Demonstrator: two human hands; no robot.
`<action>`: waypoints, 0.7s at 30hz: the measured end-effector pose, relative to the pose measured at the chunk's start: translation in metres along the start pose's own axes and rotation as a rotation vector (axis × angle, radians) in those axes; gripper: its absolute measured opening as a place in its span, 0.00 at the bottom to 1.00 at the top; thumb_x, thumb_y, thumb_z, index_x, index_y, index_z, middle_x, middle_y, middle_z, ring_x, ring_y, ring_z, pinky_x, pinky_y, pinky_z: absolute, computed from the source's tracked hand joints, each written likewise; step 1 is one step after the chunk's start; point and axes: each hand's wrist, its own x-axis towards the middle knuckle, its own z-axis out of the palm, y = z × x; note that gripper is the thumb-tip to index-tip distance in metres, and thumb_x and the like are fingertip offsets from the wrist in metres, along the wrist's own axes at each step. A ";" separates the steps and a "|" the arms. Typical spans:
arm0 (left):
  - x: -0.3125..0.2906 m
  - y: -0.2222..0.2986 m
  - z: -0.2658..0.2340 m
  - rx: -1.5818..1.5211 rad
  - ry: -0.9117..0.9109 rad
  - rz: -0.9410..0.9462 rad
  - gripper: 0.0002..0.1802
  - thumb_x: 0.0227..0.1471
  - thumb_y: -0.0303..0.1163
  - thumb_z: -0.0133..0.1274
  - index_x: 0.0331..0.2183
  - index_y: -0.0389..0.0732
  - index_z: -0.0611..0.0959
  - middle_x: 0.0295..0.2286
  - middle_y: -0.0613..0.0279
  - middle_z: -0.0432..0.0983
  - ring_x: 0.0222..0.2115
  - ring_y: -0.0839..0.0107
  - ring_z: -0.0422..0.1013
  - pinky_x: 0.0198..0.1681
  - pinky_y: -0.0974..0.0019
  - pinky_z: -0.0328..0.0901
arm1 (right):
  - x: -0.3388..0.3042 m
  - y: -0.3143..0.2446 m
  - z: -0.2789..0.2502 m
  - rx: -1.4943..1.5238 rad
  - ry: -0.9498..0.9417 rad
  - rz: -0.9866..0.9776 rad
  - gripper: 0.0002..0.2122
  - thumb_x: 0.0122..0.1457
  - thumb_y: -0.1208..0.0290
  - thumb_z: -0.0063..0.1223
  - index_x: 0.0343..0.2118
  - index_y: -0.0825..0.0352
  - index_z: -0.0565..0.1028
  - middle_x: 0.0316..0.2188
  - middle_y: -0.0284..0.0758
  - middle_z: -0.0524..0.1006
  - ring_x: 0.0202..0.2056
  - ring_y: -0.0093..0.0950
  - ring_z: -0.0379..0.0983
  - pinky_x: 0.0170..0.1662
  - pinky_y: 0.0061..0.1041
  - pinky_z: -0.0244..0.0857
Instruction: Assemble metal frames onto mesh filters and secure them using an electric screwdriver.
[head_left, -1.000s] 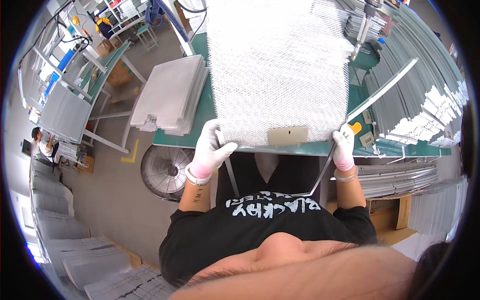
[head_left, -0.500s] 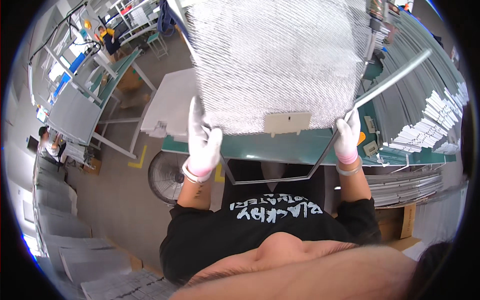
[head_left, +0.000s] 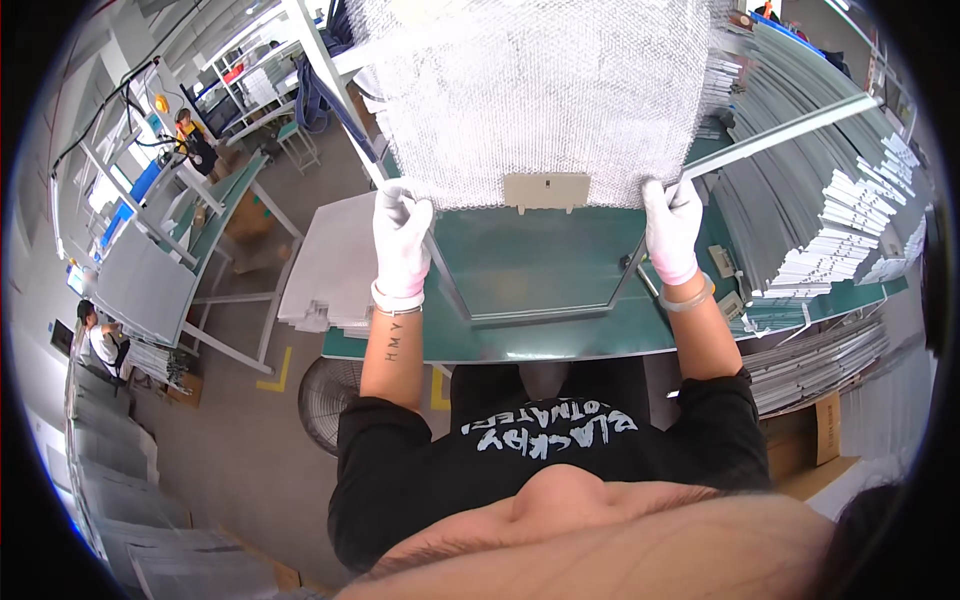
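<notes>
A large silvery mesh-textured panel is stretched out in front of me, its far end running past the top of the picture. A beige plate with a small dark slot sits at the middle of its near edge. My gloved left hand is closed at the panel's near left corner, and my gloved right hand is closed at the near right corner. Below the panel a thin grey metal frame shows, its side bars running up to my hands. The fingertips are partly hidden by the panel edge.
The green worktable lies under the frame. Pale bars slant outward beyond both hands, the right bar over stacked white strips. Grey sheets stand at left, with a floor fan below. Two people work at far left.
Both hands have moved away from my body with the panel and frame. The frame's near bar now lies over the green table instead of near my lap. My left fingers have curled in.
</notes>
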 end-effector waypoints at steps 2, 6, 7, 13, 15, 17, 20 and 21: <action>-0.008 -0.002 -0.003 0.093 -0.011 -0.047 0.17 0.56 0.17 0.44 0.47 0.40 0.68 0.36 0.68 0.69 0.33 0.85 0.62 0.37 0.79 0.58 | -0.005 -0.001 0.002 0.001 -0.024 0.015 0.05 0.60 0.78 0.55 0.38 0.70 0.75 0.23 0.19 0.69 0.24 0.10 0.56 0.27 0.13 0.51; -0.021 -0.004 0.011 0.089 0.000 -0.088 0.18 0.56 0.16 0.40 0.48 0.39 0.68 0.39 0.66 0.71 0.33 0.83 0.63 0.38 0.77 0.59 | -0.009 0.019 -0.006 -0.035 -0.023 0.022 0.05 0.59 0.80 0.54 0.38 0.70 0.76 0.23 0.20 0.69 0.24 0.10 0.57 0.28 0.14 0.53; -0.022 -0.006 0.011 -0.001 0.011 -0.073 0.18 0.56 0.16 0.40 0.48 0.38 0.68 0.41 0.65 0.71 0.32 0.82 0.62 0.38 0.76 0.59 | -0.009 0.015 -0.006 -0.039 -0.028 0.028 0.05 0.59 0.80 0.54 0.38 0.70 0.76 0.23 0.20 0.69 0.24 0.10 0.57 0.28 0.14 0.53; -0.031 -0.032 -0.004 0.256 0.096 -0.118 0.15 0.56 0.16 0.45 0.46 0.34 0.72 0.38 0.62 0.74 0.30 0.81 0.65 0.34 0.79 0.62 | -0.009 0.023 -0.010 -0.114 -0.038 -0.021 0.07 0.57 0.81 0.53 0.26 0.65 0.69 0.22 0.22 0.68 0.24 0.11 0.59 0.27 0.15 0.56; -0.037 -0.042 -0.007 0.331 0.174 -0.150 0.15 0.55 0.16 0.46 0.46 0.33 0.72 0.38 0.62 0.74 0.30 0.81 0.66 0.34 0.79 0.62 | -0.011 0.019 -0.004 -0.112 -0.022 -0.042 0.07 0.55 0.79 0.58 0.24 0.67 0.70 0.17 0.22 0.63 0.21 0.12 0.56 0.24 0.16 0.54; -0.040 -0.045 -0.003 0.241 0.092 -0.052 0.17 0.55 0.17 0.47 0.48 0.31 0.72 0.38 0.63 0.74 0.31 0.82 0.65 0.34 0.78 0.63 | -0.014 0.012 0.008 -0.018 -0.106 0.000 0.08 0.56 0.78 0.55 0.39 0.72 0.75 0.29 0.27 0.75 0.31 0.15 0.67 0.36 0.19 0.65; -0.069 -0.074 -0.012 0.308 0.108 -0.146 0.17 0.56 0.19 0.49 0.48 0.31 0.72 0.36 0.66 0.73 0.31 0.82 0.65 0.35 0.76 0.64 | -0.039 0.049 -0.011 -0.154 -0.212 0.052 0.11 0.57 0.78 0.53 0.42 0.72 0.74 0.32 0.31 0.78 0.33 0.18 0.71 0.40 0.22 0.67; -0.081 -0.088 -0.024 0.360 0.106 -0.240 0.17 0.56 0.20 0.50 0.48 0.32 0.72 0.35 0.66 0.73 0.32 0.82 0.66 0.36 0.76 0.64 | -0.048 0.060 -0.011 -0.172 -0.228 0.010 0.11 0.57 0.77 0.53 0.42 0.72 0.74 0.31 0.31 0.78 0.32 0.18 0.71 0.40 0.23 0.67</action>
